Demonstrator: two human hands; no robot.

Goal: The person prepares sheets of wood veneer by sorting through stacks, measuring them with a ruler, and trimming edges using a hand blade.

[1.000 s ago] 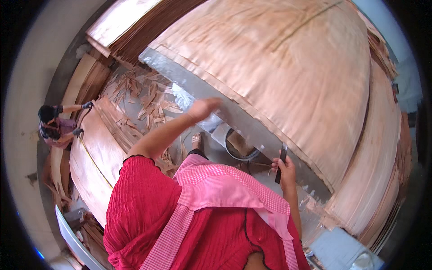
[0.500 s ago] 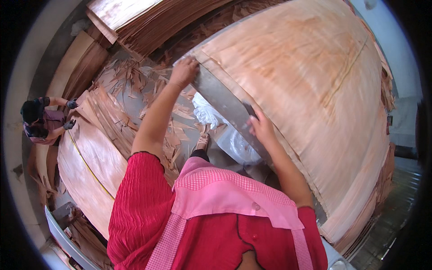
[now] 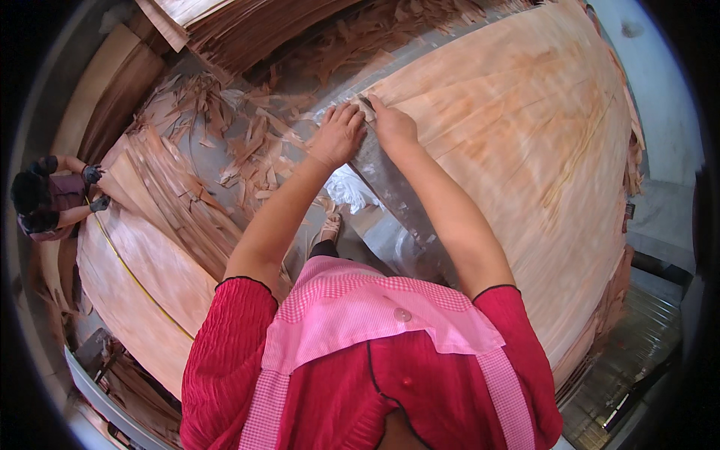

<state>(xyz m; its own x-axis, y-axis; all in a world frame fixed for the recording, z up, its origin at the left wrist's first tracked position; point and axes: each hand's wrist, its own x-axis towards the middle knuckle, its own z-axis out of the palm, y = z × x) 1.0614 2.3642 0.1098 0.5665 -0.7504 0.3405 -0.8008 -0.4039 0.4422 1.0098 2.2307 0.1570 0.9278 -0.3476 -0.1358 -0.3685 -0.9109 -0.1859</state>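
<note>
A large pale wood veneer sheet (image 3: 502,142) lies on top of a stack to my right. Its near edge runs beside a bare grey strip of the work surface (image 3: 390,180). My left hand (image 3: 340,135) rests at the far-left corner of that strip, fingers laid over the edge. Close beside it, my right hand (image 3: 394,129) is closed around a small dark knife-like tool (image 3: 366,103). The tool's tip is near the sheet's corner; most of its body is hidden in my fingers.
Torn veneer scraps (image 3: 251,146) litter the floor. At left, a person (image 3: 56,195) in dark gloves bends over another veneer sheet (image 3: 142,255) with a yellow line across it. A tall veneer stack (image 3: 255,34) stands far left. White plastic (image 3: 349,187) hangs below my surface.
My right hand has moved far along the edge with the dark tool, up to the corner beside my left hand. My left hand has shifted slightly right and nearer. The bare strip along the edge shows differently.
</note>
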